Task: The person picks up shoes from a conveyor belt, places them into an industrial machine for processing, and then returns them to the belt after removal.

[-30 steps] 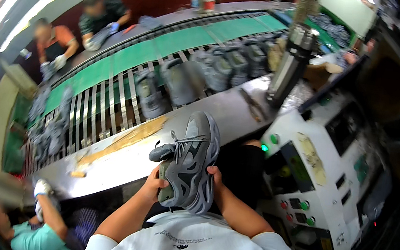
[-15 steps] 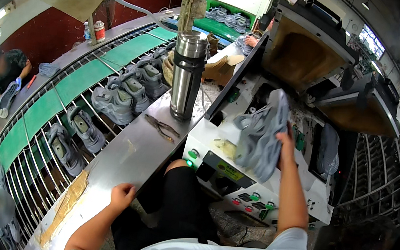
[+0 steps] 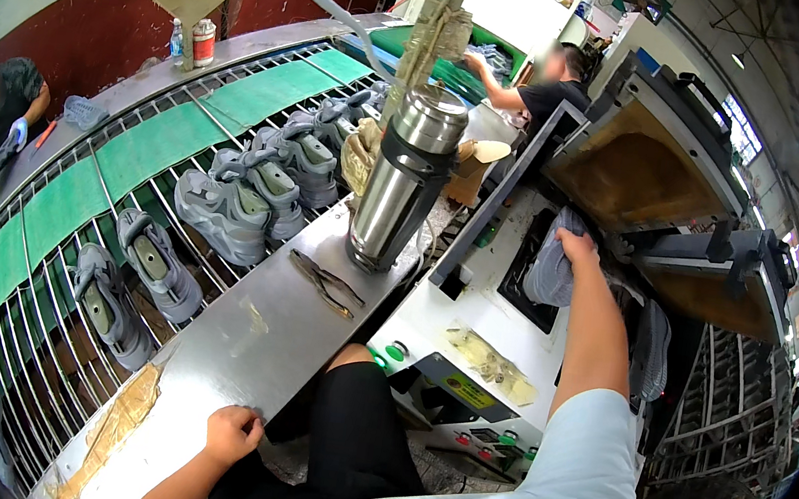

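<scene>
My right hand (image 3: 576, 249) grips a grey shoe (image 3: 550, 274) at its upper end. The shoe is over the dark recess of a white press machine (image 3: 473, 305), beneath a raised lid (image 3: 648, 161). My left hand (image 3: 234, 433), fingers curled with nothing seen in them, rests at the edge of the metal table (image 3: 224, 358). On that table, farther off, lie pliers (image 3: 324, 285) with their handles apart. Another grey shoe (image 3: 651, 348) stands in the machine's second bay, under a second raised lid (image 3: 718, 286).
A steel thermos (image 3: 409, 180) stands at the table's far end. Several grey shoes (image 3: 222, 216) sit on the roller conveyor (image 3: 59, 306) at left, beside a green strip (image 3: 152, 136). Co-workers work at far left and at the back (image 3: 562, 89). A metal rack (image 3: 727, 404) stands at right.
My right hand has moved the shoe away from me, down to the machine's recess. My left hand stays near the table edge. The view has shifted, and a co-worker at the back now shows.
</scene>
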{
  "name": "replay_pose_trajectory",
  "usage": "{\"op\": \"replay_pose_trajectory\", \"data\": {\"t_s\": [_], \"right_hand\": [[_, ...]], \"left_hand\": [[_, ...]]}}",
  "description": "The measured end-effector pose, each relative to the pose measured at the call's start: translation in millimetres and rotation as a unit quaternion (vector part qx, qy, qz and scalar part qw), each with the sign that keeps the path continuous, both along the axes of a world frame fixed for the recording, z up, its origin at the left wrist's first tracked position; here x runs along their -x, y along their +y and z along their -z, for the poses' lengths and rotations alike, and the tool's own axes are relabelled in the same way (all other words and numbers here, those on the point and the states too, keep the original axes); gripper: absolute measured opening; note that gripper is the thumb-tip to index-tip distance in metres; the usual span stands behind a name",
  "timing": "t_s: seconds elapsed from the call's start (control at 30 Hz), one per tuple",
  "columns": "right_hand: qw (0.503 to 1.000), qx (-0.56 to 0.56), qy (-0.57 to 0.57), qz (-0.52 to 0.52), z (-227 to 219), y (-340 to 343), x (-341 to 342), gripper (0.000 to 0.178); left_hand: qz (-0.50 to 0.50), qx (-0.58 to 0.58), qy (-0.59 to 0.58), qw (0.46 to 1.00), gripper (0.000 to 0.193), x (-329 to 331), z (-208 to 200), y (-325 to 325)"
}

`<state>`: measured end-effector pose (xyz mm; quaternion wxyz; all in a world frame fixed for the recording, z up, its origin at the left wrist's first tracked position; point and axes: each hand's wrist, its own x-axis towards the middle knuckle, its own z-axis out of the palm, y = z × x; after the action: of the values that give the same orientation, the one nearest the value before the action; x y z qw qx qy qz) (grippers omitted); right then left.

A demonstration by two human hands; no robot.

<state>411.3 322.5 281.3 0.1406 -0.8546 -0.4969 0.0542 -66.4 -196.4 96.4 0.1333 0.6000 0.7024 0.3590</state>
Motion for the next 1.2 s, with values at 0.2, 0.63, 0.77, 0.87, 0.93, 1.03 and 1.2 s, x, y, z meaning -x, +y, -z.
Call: {"op": "replay_pose_trajectory", "data": {"t_s": [0.2,0.63,0.77,0.87,0.93,1.03,1.2], "right_hand": [[1.0,0.017,0.023,0.001,-9.5,-33.1,4.5,0.092],[0.962,-0.208,-0.157,-0.083,2.0,-238.3,-151.7,0.067],[0.978,-0.114,-0.166,0.057,-9.3,-249.3,-228.8,0.08],[0.991,-0.013,-0.066,0.119,-44.5,-236.7,-239.0,0.093],[0.992,0.034,0.004,0.121,-46.6,-225.7,-268.4,0.095],[0.99,0.047,0.005,0.131,-37.6,-202.5,-292.8,0.094],[0.99,-0.011,0.004,0.141,-46.5,-208.9,-261.5,0.089]], "left_hand": [[-0.001,0.008,-0.022,1.0,0.005,1.3,2.2,1.2],[0.02,0.1,-0.612,0.784,0.065,-134.9,-13.5,96.0],[0.074,0.082,-0.72,0.685,0.081,-188.6,-25.8,154.2],[0.047,0.064,-0.731,0.678,0.075,-189.5,-13.2,156.0],[0.11,0.134,-0.711,0.681,0.064,-167.2,-15.3,138.5],[0.073,0.165,-0.695,0.696,0.05,-141.0,-14.4,96.5],[-0.033,0.134,-0.662,0.736,0.043,-95.7,-7.3,8.7]]}}
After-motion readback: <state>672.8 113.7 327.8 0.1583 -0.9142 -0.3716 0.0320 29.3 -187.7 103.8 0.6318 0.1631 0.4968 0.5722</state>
